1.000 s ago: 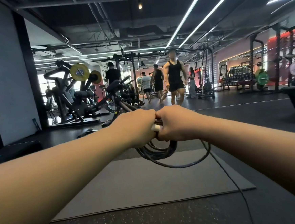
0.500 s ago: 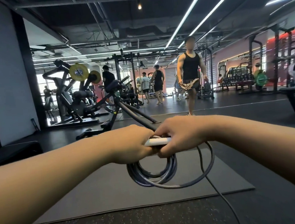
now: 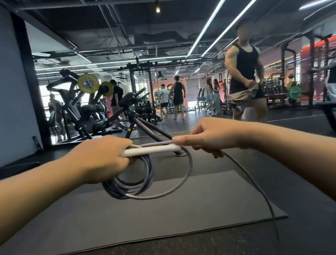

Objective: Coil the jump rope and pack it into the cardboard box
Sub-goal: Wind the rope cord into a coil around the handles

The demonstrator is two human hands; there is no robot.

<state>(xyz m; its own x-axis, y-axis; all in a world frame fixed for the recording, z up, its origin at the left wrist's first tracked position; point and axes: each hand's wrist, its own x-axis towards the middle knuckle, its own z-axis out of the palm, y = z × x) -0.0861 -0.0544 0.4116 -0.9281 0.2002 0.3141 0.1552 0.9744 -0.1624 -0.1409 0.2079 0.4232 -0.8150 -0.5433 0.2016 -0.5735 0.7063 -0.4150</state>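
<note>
hands have parted: left hand [image 3: 101, 158] grips coiled jump rope [image 3: 131, 182]; right hand [image 3: 210, 136] pinches handles [image 3: 150, 149].

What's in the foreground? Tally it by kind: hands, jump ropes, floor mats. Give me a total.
Hands: 2 (left hand, right hand)
Jump rope: 1, gripped by both hands
Floor mat: 1
Total: 4

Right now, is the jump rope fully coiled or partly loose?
Partly loose: several loops of the jump rope hang under the left hand, but one strand trails from the right hand down out of view.
</note>
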